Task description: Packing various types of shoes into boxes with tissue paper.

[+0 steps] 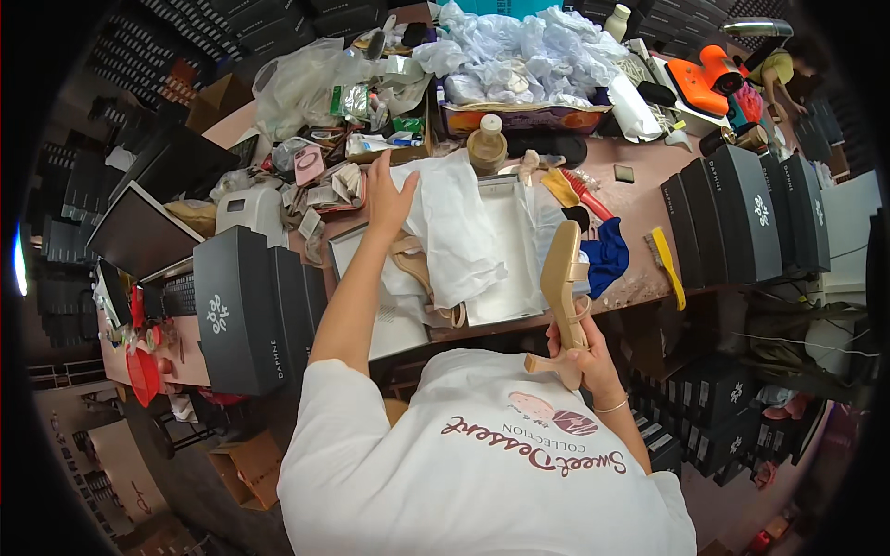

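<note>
Cluttered table (640,278): open white box (505,269) holds tissue paper (454,232), sandal (417,264).

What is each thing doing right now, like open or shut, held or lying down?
Left hand: open, touching the white tissue paper.
Right hand: shut on the beige heeled sandal, held upright.
White shoe box: open, paper-lined.
Second sandal: lying in the box.
Black shoe boxes: closed, standing.

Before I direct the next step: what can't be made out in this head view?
- Second sandal: mostly under white tissue paper in the open box.
- Right hand: palm and grip on the beige heeled sandal hidden by the shoe.
- Left hand: fingertips merge into the tissue; contact unclear.
- Far clutter: too small.
</note>
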The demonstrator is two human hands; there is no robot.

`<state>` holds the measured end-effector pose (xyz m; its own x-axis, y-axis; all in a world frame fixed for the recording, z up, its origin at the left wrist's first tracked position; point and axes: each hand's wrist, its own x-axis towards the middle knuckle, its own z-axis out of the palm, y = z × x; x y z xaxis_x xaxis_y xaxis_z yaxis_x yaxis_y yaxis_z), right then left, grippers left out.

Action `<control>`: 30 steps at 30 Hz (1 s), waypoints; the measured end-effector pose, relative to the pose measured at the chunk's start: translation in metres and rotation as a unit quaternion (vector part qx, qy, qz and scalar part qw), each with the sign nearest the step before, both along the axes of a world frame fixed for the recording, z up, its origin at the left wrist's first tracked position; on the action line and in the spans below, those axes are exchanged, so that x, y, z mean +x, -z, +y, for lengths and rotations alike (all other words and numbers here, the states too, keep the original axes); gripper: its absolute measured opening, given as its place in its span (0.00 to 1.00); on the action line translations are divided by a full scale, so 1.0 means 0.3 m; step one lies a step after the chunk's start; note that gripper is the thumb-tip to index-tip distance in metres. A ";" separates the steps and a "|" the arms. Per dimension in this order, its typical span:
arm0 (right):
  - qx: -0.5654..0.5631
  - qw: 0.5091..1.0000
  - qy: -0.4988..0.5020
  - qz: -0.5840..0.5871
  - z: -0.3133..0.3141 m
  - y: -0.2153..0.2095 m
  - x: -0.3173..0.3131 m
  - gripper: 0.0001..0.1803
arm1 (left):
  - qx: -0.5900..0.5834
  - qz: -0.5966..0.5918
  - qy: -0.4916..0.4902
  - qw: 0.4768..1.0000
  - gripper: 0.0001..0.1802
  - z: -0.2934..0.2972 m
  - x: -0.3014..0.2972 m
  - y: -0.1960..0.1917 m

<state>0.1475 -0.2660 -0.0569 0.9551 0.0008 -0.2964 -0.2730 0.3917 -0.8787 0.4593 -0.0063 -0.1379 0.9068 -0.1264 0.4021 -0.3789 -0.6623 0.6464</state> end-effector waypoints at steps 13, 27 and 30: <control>0.322 0.947 0.007 0.016 0.012 0.067 0.161 0.31 | 0.064 0.156 0.241 0.956 0.22 0.035 -0.570 0.139; 0.440 0.866 -0.229 0.056 -0.288 0.087 0.352 0.36 | -0.092 0.026 -0.232 0.968 0.11 -0.078 -0.466 -0.105; 0.281 0.890 -0.353 0.073 -0.319 -0.034 0.369 0.39 | -0.082 0.010 -0.122 0.989 0.10 -0.145 -0.414 -0.166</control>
<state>0.2583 -0.3618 -0.0468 0.6093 0.7721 -0.1805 -0.7200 0.4433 -0.5339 0.3351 -0.0497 -0.0881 0.9104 0.1618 0.3807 -0.2070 -0.6185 0.7580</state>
